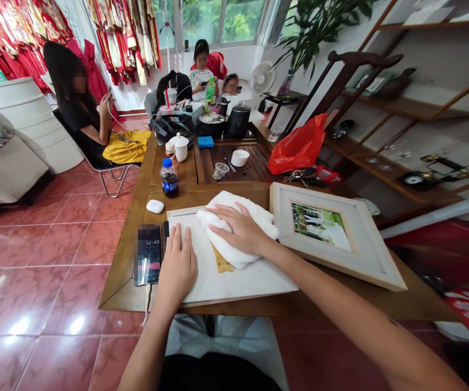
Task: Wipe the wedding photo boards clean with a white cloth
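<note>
Head view: a thick, bunched white cloth [262,217] lies on the flat off-white panel [210,285], and a tan piece with a notched edge [223,263] shows from beneath it. My right hand [245,232] rests palm down on the cloth, fingers extended and slightly apart. My left hand [179,266] lies flat on the panel's left side, fingers straight. The brown wooden table [122,293] supports the panel, between a smartphone [149,255] at left and a framed photograph [319,225] at right. Reddish floor tiles [63,298] surround the table; a person in a black top [80,108] sits beyond its left side.
</note>
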`<state>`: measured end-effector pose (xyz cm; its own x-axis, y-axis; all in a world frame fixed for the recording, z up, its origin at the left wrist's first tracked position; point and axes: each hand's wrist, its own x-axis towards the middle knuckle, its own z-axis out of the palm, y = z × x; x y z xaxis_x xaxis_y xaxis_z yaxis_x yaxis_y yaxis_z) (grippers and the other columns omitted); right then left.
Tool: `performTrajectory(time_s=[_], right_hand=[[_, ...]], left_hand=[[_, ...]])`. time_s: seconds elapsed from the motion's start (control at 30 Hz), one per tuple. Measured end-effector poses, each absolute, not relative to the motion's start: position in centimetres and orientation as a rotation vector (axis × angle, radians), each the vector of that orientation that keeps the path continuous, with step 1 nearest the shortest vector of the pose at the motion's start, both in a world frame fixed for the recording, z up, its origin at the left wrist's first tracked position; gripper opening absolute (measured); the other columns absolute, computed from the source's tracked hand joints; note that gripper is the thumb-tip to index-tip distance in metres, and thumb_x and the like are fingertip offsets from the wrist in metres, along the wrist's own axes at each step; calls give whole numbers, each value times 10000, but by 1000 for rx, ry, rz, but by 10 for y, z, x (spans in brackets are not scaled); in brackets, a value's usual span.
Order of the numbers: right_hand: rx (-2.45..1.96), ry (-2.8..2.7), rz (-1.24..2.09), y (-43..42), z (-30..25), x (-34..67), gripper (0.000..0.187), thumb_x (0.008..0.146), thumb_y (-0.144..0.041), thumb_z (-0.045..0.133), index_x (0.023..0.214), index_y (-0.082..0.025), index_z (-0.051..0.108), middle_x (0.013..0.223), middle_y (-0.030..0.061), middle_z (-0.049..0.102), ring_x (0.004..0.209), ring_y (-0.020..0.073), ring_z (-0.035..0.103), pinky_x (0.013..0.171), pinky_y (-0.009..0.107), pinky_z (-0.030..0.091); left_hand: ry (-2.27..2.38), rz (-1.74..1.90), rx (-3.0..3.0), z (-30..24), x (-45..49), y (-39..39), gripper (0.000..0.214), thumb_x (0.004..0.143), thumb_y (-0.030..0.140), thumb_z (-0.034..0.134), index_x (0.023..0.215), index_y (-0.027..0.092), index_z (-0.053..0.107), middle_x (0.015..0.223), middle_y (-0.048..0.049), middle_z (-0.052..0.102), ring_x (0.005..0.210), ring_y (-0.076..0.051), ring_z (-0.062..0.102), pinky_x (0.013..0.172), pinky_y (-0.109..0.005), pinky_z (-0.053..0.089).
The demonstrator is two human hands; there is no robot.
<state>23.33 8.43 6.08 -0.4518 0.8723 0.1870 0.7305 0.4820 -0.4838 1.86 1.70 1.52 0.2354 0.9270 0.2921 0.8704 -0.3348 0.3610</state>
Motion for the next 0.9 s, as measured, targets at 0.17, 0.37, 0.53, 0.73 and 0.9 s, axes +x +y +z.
performTrajectory(time_s=[0.17,0.37,0.53,0.73,0.9], right_hand=[[-1208,-2441,509,79,65,233,521,1006,-526,463,1463,-285,529,1502,71,561,1468,315,397,1200,679,129],[-1011,-2631,542,59,70,237,528,988,-510,531,1465,-286,535,1494,81,566,1475,326,384,1203,679,85],[-854,-2750,619,35,72,239,522,941,-445,591,1434,-275,562,1480,92,576,1478,328,380,1198,676,12],[-690,-2792,722,17,73,252,600,749,-320,688,1343,-264,624,1443,83,615,1454,341,415,1207,623,-60],[-608,-2790,740,6,73,265,600,722,-314,676,1318,-260,628,1394,73,655,1434,328,449,1216,566,-95]], left_hand=[[1744,721,2362,15,19,17,508,1006,134,363,1510,78,405,1632,-257,307,1566,-338,190,1218,-566,326],[1742,665,2366,19,19,16,507,1017,137,352,1512,38,405,1629,-284,293,1562,-359,190,1222,-568,318],[1726,676,2359,20,18,16,495,1032,158,347,1511,49,410,1633,-280,289,1564,-353,189,1207,-575,347],[1737,710,2366,18,18,17,510,1008,134,367,1511,63,406,1628,-274,305,1562,-352,199,1209,-580,344],[1743,686,2351,20,19,16,512,1016,135,345,1518,47,396,1630,-277,299,1561,-354,200,1216,-569,337]])
